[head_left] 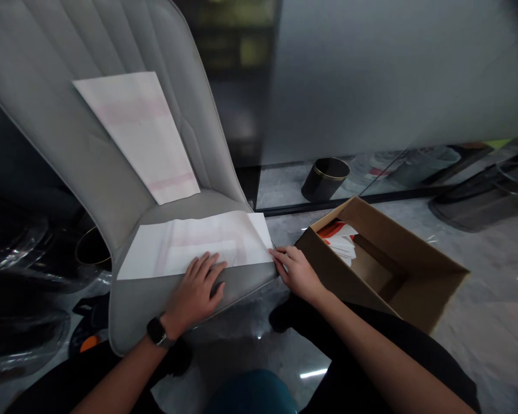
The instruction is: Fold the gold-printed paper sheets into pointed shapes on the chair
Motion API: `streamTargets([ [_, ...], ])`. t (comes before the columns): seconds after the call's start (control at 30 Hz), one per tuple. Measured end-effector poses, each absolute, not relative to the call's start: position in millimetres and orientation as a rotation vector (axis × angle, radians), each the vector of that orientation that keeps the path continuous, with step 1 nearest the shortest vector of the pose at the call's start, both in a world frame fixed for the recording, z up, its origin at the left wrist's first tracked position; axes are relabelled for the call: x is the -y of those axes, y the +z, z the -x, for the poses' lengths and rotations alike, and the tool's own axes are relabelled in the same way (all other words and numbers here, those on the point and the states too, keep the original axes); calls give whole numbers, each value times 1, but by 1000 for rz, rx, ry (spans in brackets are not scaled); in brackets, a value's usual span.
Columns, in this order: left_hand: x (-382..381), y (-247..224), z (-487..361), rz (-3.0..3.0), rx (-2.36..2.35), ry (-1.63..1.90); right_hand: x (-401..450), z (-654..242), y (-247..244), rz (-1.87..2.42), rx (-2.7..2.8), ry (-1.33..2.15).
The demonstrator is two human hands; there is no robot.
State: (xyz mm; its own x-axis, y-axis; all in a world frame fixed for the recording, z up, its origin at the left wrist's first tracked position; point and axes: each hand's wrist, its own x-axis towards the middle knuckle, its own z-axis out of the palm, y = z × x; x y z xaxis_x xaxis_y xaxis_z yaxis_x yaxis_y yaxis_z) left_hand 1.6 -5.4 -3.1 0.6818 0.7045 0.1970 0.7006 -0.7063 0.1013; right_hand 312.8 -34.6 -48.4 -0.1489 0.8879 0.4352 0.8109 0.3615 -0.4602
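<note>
A white sheet of paper [207, 230] with faint pink bands lies across the seat of a grey chair [155, 299]. My left hand [197, 287] rests on its near edge, fingers spread, a dark watch on the wrist. At the sheet's right end, my right hand [296, 267] pinches the corner between thumb and fingers, where the paper lifts into a slanting fold. Another white paper [140, 138], also banded in pink, leans against the chair's backrest.
Right of the chair, an open cardboard box [427, 259] holds several white and red papers [341, 241]. A black bin [326, 179] shows behind the glass partition [371, 75]. Plastic-wrapped dark items [21, 310] stand at the left. A teal rounded surface [252, 394] is below me.
</note>
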Motion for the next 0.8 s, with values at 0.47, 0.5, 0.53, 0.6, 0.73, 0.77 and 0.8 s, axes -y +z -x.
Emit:
streamTargets([
  [0.47,15,1,-16,-2819,-1259,300,37,-323,-65,1088,2242,212],
  [0.5,15,1,-17,-2813,-1272,250,37,-323,-65,1077,2232,218],
  [0.53,16,1,-18,-2806,-1279,208,37,-324,-64,1067,2222,223],
  [0.6,16,1,-18,-2800,-1275,152,39,-323,-62,1062,2198,238],
  [0.73,16,0,-17,-2800,-1273,140,44,-319,-59,1187,2072,280],
  [0.77,16,0,-16,-2802,-1268,144,46,-317,-59,1227,2029,291],
  [0.8,16,0,-16,-2803,-1264,146,47,-315,-59,1255,1993,302],
])
